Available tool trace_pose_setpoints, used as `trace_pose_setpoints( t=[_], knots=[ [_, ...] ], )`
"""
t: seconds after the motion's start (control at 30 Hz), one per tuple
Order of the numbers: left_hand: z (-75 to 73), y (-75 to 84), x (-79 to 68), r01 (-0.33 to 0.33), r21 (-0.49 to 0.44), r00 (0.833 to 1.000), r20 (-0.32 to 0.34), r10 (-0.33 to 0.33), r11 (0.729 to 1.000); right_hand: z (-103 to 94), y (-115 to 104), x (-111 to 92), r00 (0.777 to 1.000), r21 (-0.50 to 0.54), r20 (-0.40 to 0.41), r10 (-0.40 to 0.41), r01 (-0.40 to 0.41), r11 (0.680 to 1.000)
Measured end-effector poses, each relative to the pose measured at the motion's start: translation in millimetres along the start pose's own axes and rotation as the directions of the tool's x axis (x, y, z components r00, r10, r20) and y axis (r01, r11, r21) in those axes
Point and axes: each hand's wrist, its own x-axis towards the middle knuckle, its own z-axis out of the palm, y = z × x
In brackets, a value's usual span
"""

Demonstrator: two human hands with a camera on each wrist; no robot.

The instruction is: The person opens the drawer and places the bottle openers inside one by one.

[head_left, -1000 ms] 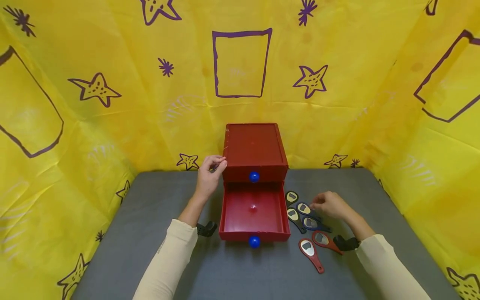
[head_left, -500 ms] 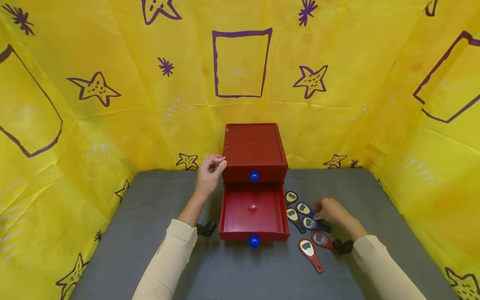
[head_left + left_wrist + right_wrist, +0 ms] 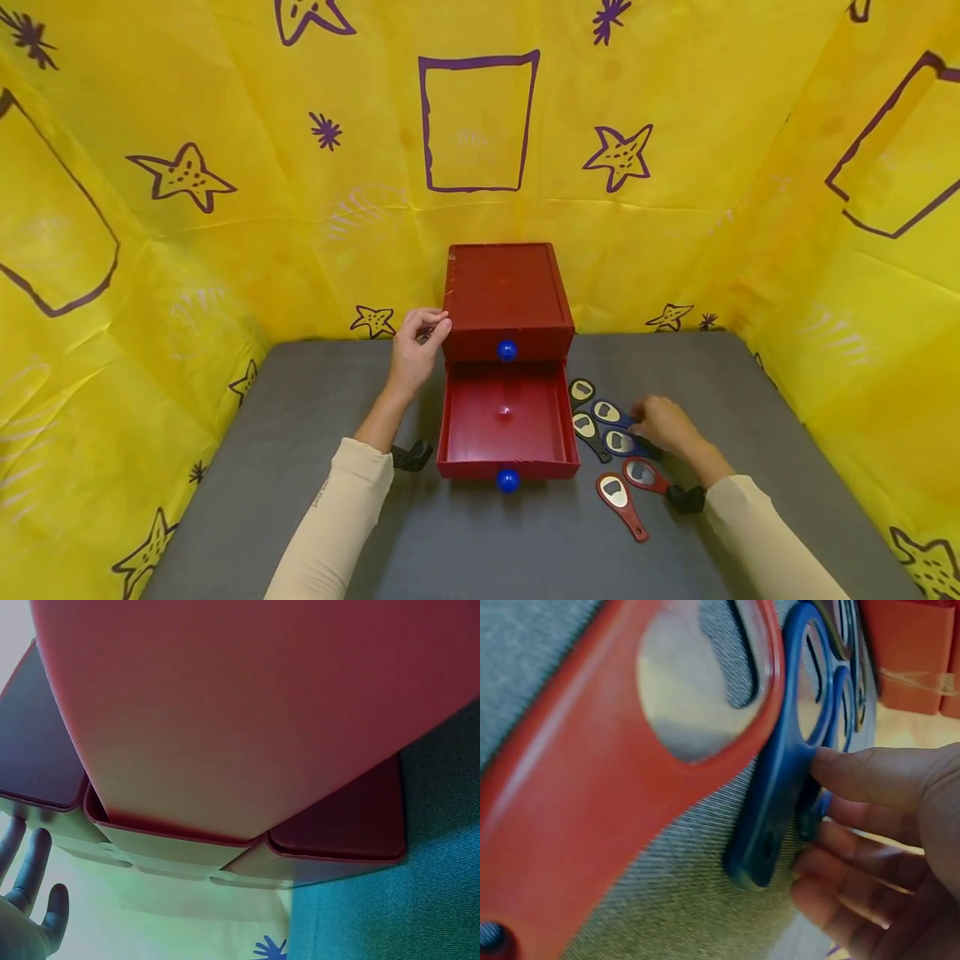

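Note:
A red plastic drawer unit [image 3: 510, 287] stands at the back of the table, its lower drawer [image 3: 468, 437] pulled out and the upper one closed. My left hand [image 3: 414, 358] touches the unit's top left edge with its fingertips; its fingers [image 3: 34, 866] look straight and spread in the left wrist view. Right of the drawer lie several bottle openers. My right hand [image 3: 667, 423] pinches the handle of the upper blue bottle opener [image 3: 606, 411] between thumb and fingers. Close by lies a second blue bottle opener [image 3: 619, 442], its handle [image 3: 761, 832] near the thumb in the right wrist view.
Two black bottle openers [image 3: 585, 425] lie against the drawer's right side. Nearer the front are a red bottle opener [image 3: 617, 493] and another red one [image 3: 642, 472], partly under the right wrist's camera [image 3: 686, 498]. Yellow patterned cloth [image 3: 360, 250] walls in the grey table [image 3: 322, 400].
My right hand has come down slightly onto the blue bottle opener's handle. The left hand keeps its place at the drawer unit. The head view has shifted a little.

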Motion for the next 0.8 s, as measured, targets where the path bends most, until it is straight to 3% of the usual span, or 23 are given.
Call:
trace_pose_setpoints(
  t=[0.13, 0.43, 0.8],
  knots=[
    [-0.2, -0.3, 0.2, -0.009, 0.002, 1.000, -0.004, 0.009, 1.000, 4.7, 1.0, 1.6, 0.999, 0.017, -0.022, -0.025, 0.025, 1.000],
    [0.2, 0.7, -0.4, -0.005, -0.003, 1.000, -0.007, 0.005, 1.000, 1.5, 2.7, 0.4, 1.000, 0.085, -0.001, 0.009, -0.009, 0.996],
    [0.1, 0.8, 0.0, 0.007, -0.007, 1.000, 0.001, -0.007, 1.000, -31.8, -12.8, -4.5, 0.995, 0.182, -0.088, 0.048, -0.031, 0.983]
  ],
)
